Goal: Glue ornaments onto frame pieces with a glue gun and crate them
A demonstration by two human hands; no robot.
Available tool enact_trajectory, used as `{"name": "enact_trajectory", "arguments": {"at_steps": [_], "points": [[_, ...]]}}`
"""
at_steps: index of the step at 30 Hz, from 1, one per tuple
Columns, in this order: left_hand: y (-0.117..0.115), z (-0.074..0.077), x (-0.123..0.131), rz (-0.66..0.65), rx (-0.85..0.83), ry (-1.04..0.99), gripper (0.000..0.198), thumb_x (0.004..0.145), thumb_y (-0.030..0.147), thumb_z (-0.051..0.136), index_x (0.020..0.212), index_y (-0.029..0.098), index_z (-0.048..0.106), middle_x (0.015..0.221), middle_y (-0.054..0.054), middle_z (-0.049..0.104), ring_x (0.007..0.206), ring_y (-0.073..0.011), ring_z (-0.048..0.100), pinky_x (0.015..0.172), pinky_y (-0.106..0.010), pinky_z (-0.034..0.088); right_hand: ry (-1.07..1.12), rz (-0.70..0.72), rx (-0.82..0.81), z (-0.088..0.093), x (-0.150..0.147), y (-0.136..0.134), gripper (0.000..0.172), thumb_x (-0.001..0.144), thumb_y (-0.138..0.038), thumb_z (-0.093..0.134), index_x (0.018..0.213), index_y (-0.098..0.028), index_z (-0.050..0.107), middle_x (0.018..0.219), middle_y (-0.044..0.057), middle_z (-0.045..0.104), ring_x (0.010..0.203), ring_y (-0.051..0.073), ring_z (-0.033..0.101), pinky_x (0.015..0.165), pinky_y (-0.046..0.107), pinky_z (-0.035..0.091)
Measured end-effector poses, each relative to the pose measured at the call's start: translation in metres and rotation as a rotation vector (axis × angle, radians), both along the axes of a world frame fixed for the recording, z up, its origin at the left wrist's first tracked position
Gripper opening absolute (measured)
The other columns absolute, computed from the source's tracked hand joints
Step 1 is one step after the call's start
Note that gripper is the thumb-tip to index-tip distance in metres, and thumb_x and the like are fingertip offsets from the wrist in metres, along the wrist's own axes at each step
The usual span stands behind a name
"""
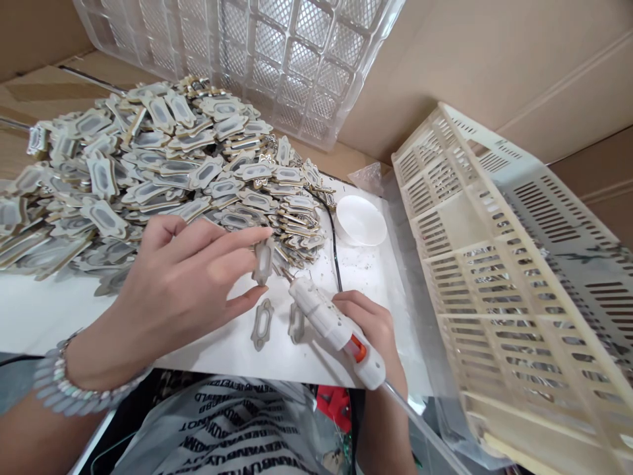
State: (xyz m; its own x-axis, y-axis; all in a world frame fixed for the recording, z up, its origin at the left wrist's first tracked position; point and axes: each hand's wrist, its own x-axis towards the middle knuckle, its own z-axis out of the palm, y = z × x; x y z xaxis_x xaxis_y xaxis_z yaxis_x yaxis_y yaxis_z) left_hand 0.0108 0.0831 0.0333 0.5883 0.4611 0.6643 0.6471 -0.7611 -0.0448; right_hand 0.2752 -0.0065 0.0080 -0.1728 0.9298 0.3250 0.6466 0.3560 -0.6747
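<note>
A small grey frame piece is above the white table, pinched endwise by the left hand. The right hand grips a glue gun, its nozzle near the piece; a slip could burn fingers. Behind, the heaped frames could slide forward if bumped.

Small-parts workshop; glue gun, heaped frames, slatted crate
</note>
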Motion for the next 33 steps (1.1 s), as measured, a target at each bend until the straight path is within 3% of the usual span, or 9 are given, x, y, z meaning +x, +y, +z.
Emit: {"name": "enact_trajectory", "arguments": {"at_steps": [3, 7, 13, 18, 22, 25, 28, 33], "points": [[0.005, -0.009, -0.015, 0.079, -0.166, -0.074, 0.031, 0.098, 0.053, 0.059, 0.090, 0.024, 0.054, 0.104, -0.001, 0.078, 0.085, -0.0205, 0.062, 0.082, -0.039, 0.037, -0.016, -0.056, 0.028, -0.002, 0.001, -0.001, 0.014, 0.087, -0.013, 0.058, 0.083, -0.018, 0.071, 0.086, 0.006, 0.072, 0.071, 0.017, 0.069, 0.061, 0.026, 0.052], [0.011, -0.020, -0.044, 0.272, -0.374, -0.047, 0.055, 0.089, 0.075, 0.052, 0.086, 0.020, 0.056, 0.100, -0.005, 0.079, 0.068, -0.0187, 0.062, 0.070, -0.034, 0.037, -0.004, -0.098, 0.074, -0.005, 0.002, -0.001, 0.019, 0.085, -0.009, 0.054, 0.083, -0.018, 0.071, 0.085, 0.006, 0.072, 0.069, 0.016, 0.068, 0.060, 0.025, 0.052], [0.010, -0.035, -0.072, 0.434, -0.412, 0.099, 0.060, 0.085, 0.073, 0.052, 0.111, 0.022, 0.069, 0.085, -0.001, 0.071, 0.074, -0.0212, 0.062, 0.072, -0.030, 0.033, -0.006, -0.109, 0.078, -0.005, 0.001, 0.000, 0.018, 0.086, -0.011, 0.056, 0.083, -0.019, 0.072, 0.086, 0.006, 0.073, 0.069, 0.017, 0.068, 0.059, 0.025, 0.053], [0.010, -0.041, -0.077, 0.397, -0.426, 0.144, 0.055, 0.090, 0.063, 0.047, 0.123, 0.023, 0.065, 0.111, -0.005, 0.073, 0.087, -0.0245, 0.062, 0.073, -0.031, 0.034, -0.012, -0.107, 0.110, -0.006, 0.002, 0.000, 0.019, 0.086, -0.011, 0.054, 0.083, -0.019, 0.071, 0.085, 0.006, 0.073, 0.068, 0.016, 0.068, 0.058, 0.025, 0.053], [0.009, -0.039, -0.077, 0.378, -0.478, 0.134, 0.066, 0.091, 0.062, 0.046, 0.141, 0.020, 0.051, 0.124, -0.008, 0.072, 0.091, -0.0264, 0.063, 0.076, -0.032, 0.039, -0.005, -0.106, 0.123, -0.005, 0.003, 0.000, 0.018, 0.086, -0.012, 0.054, 0.083, -0.018, 0.071, 0.085, 0.006, 0.073, 0.068, 0.016, 0.069, 0.059, 0.024, 0.053], [0.002, -0.037, -0.070, 0.350, -0.471, 0.082, 0.066, 0.088, 0.066, 0.053, 0.138, 0.022, 0.056, 0.112, -0.007, 0.072, 0.082, -0.0269, 0.062, 0.073, -0.034, 0.039, 0.000, -0.109, 0.130, -0.005, 0.002, 0.000, 0.019, 0.085, -0.011, 0.054, 0.082, -0.018, 0.070, 0.085, 0.006, 0.074, 0.068, 0.015, 0.069, 0.059, 0.023, 0.053], [-0.010, -0.037, -0.053, 0.223, -0.500, 0.034, 0.054, 0.086, 0.062, 0.062, 0.126, 0.026, 0.063, 0.093, -0.002, 0.072, 0.078, -0.0257, 0.060, 0.074, -0.035, 0.039, 0.002, -0.114, 0.140, -0.004, 0.001, 0.001, 0.019, 0.084, -0.010, 0.053, 0.081, -0.018, 0.070, 0.083, 0.006, 0.073, 0.068, 0.015, 0.069, 0.058, 0.022, 0.052], [-0.030, -0.049, -0.024, -0.045, -0.543, 0.075, 0.061, 0.077, 0.044, 0.077, 0.131, 0.027, 0.056, 0.097, -0.001, 0.070, 0.085, -0.0263, 0.060, 0.075, -0.038, 0.040, -0.001, -0.112, 0.140, -0.004, 0.001, 0.000, 0.018, 0.084, -0.011, 0.053, 0.081, -0.019, 0.070, 0.084, 0.006, 0.073, 0.068, 0.015, 0.069, 0.058, 0.022, 0.052]]}}
